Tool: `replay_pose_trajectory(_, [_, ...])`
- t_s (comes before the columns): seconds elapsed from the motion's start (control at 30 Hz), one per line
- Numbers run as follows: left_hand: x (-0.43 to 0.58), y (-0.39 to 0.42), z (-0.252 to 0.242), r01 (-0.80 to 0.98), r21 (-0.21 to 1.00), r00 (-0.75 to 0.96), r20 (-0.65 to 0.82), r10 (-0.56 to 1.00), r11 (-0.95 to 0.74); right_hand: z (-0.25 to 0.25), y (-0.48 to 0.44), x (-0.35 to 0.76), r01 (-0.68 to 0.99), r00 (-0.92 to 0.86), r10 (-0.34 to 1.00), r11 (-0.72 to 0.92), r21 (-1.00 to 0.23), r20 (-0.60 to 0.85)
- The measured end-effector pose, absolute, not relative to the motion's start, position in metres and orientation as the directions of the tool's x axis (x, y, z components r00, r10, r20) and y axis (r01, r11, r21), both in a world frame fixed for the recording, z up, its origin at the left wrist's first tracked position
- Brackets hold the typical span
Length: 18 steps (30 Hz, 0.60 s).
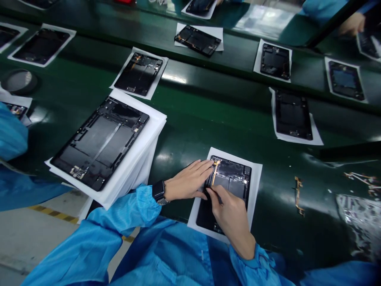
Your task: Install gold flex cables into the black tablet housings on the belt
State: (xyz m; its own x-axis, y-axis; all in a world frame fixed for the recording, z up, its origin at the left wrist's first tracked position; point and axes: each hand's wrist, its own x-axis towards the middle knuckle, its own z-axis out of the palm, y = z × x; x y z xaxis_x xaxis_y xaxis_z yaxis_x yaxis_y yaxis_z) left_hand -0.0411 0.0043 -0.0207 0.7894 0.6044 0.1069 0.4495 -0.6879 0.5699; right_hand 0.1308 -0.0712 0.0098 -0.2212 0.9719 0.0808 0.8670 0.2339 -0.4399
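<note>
Clock: 12 = far side of belt, centred on the work.
Work piece: tablet housing, face up, dark, on a paper sheet on the green belt, directly under the hands.
Left hand: open, fingers extended and flat, fingertips touching the housing's upper edge near a gold flex cable. Gripping nothing.
Right hand: closed to a pinch on a slim dark tool, thumb and forefinger together. Tool tip hidden behind the fingers; contact with the cable cannot be told.
Wrist: watch on left wrist, below a blue sleeve.
9 o'clock: second housing, tilted on a paper stack, near the left hand.
10 to 2 o'clock: further housings on sheets, in rows along the belt, e.g. at 2 o'clock.
3 o'clock: loose gold flex strip, well apart from the hands; crumpled clear film beyond it.
Far edge, 1 to 2 o'clock: co-worker's hand, beyond a dark bar.
Far left: another blue sleeve; owner cannot be told.
</note>
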Motion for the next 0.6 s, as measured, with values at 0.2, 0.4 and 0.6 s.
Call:
replay_pose_trajectory(0.2, [-0.044,0.005,-0.018,0.435,0.571,0.791,0.128,0.598,-0.697,0.013,-0.068,0.139,0.802,-0.167,0.985,0.167,-0.573,0.052])
replay_pose_trajectory(0.4, [-0.032,0.024,0.002,0.516,0.549,0.725,0.127,0.676,-0.657,0.009,-0.06,0.195,0.129,0.326,0.937,-0.175,-0.976,-0.125])
replay_pose_trajectory(0.6, [0.022,0.078,0.005,0.681,0.388,0.659,0.045,0.751,-0.621,0.005,-0.053,0.22,-0.213,0.29,0.917,-0.216,-0.953,-0.273])
